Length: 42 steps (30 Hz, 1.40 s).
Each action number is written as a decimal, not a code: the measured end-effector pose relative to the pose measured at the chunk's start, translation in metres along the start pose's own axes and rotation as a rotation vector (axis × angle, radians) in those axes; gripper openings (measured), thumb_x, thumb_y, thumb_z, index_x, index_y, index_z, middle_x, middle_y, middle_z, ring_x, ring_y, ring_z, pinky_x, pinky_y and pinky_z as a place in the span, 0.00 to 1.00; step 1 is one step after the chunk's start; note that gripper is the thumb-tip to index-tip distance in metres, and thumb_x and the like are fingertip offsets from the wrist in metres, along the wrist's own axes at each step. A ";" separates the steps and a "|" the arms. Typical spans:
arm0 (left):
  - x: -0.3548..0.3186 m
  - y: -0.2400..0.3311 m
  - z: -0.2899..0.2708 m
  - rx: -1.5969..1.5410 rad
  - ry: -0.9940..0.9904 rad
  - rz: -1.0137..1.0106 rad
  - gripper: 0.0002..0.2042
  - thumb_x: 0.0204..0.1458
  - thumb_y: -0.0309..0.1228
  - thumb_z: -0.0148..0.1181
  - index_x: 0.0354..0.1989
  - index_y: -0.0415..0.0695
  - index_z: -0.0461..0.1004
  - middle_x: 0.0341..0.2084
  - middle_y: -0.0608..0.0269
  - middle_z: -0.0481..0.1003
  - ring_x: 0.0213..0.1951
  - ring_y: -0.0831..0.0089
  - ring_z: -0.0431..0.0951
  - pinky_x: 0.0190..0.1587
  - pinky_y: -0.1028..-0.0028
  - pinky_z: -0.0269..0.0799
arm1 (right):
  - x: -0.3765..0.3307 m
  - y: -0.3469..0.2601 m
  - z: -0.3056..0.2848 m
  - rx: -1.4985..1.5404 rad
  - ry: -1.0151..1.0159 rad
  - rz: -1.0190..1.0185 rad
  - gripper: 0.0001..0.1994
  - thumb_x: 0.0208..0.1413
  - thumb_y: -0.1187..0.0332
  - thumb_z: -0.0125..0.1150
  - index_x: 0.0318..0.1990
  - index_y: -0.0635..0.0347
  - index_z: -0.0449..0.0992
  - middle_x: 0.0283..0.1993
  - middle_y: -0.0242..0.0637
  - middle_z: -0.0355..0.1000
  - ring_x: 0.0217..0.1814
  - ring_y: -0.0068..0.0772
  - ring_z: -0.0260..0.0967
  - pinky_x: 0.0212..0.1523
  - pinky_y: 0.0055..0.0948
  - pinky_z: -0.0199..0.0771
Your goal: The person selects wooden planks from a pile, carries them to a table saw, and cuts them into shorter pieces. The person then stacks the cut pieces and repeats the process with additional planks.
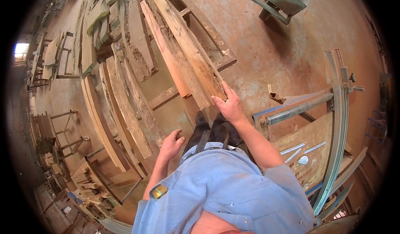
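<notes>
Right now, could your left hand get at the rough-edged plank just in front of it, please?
Probably yes: the left hand hangs open and empty right beside the rough-edged plank, with nothing between them. The right hand rests on another board.

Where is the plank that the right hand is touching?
In the head view, the plank runs from top centre down to the middle, its near end under the right hand, lying against a second long plank on its left, over a wooden frame.

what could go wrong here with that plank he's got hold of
The right hand grips only the near end of a long rough plank, while the left hand hangs free, so the plank could twist or slip. Its bark-edged, splintery surface may cut a bare palm. The person's shoes stand just under that end, so a dropped plank might hit them.
</notes>
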<state>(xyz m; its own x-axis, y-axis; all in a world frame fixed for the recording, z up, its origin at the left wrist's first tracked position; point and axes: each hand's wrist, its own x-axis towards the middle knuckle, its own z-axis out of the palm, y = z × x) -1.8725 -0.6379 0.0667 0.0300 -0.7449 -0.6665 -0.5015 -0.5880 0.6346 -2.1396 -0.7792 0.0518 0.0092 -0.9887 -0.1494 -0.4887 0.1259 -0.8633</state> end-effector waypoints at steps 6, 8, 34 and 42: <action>-0.004 0.016 0.005 0.080 -0.003 -0.035 0.25 0.55 0.35 0.58 0.59 0.34 0.68 0.43 0.47 0.79 0.47 0.61 0.79 0.51 0.68 0.73 | 0.004 0.010 0.003 0.007 -0.006 -0.019 0.38 0.51 0.52 0.69 0.66 0.63 0.64 0.52 0.56 0.72 0.55 0.53 0.71 0.55 0.40 0.71; -0.004 0.020 0.006 0.100 0.001 -0.030 0.25 0.55 0.36 0.57 0.59 0.34 0.68 0.44 0.46 0.78 0.47 0.60 0.79 0.51 0.68 0.73 | 0.010 0.043 0.005 0.183 -0.065 0.050 0.38 0.53 0.52 0.68 0.67 0.62 0.63 0.51 0.52 0.74 0.53 0.50 0.73 0.52 0.40 0.74; 0.056 0.028 -0.016 -0.407 0.204 0.056 0.24 0.59 0.33 0.56 0.61 0.33 0.64 0.42 0.52 0.77 0.41 0.64 0.80 0.43 0.70 0.76 | 0.023 0.087 -0.015 1.206 -0.405 0.631 0.32 0.64 0.36 0.38 0.58 0.54 0.70 0.45 0.39 0.78 0.45 0.42 0.77 0.36 0.40 0.76; 0.143 0.035 -0.082 -1.424 0.318 -0.014 0.35 0.59 0.44 0.61 0.65 0.33 0.54 0.46 0.52 0.72 0.45 0.63 0.77 0.45 0.68 0.78 | 0.022 0.081 -0.031 0.900 -0.238 0.610 0.25 0.67 0.43 0.43 0.54 0.54 0.71 0.45 0.37 0.76 0.45 0.40 0.76 0.39 0.44 0.77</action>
<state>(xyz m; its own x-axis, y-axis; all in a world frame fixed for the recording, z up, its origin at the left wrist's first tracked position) -1.8153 -0.7910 0.0259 0.3082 -0.6626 -0.6826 0.7579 -0.2627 0.5972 -2.2063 -0.7935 -0.0059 0.1976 -0.7126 -0.6731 0.3413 0.6937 -0.6342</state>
